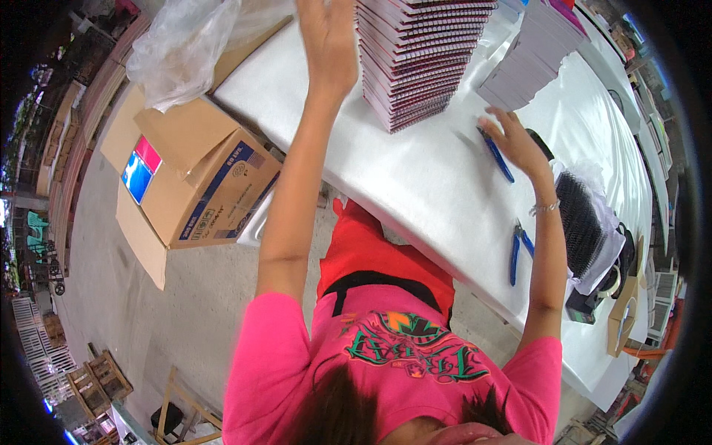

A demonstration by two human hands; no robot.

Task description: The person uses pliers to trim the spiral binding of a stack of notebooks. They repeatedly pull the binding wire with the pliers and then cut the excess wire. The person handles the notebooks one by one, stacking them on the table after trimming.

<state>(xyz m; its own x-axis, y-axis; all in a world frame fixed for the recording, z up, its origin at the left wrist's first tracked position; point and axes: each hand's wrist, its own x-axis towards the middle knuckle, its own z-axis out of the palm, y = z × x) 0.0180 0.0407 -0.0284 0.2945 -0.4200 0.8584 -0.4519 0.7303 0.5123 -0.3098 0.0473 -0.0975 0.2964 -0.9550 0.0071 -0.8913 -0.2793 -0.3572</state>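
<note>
A tall stack of spiral-bound notebooks (415, 63) with dark red coils stands on the white-covered table (386, 178). My left hand (326, 41) is beside the stack's left side; its fingers run past the top edge of the picture, so their grip is hidden. My right hand (515, 141) hovers to the right of the stack with its fingers apart and slightly bent. Just under and beside it lies a blue-handled pair of pliers (498, 157), which it does not seem to grip. A second blue-handled pair (515, 256) lies nearer to me.
Behind my right hand rises a stack of pale sheets (530, 59). Black binding coils (578, 222) and a tape roll (610, 283) lie at the table's right. To the left are an open cardboard box (215, 185) and a clear plastic bag (178, 59).
</note>
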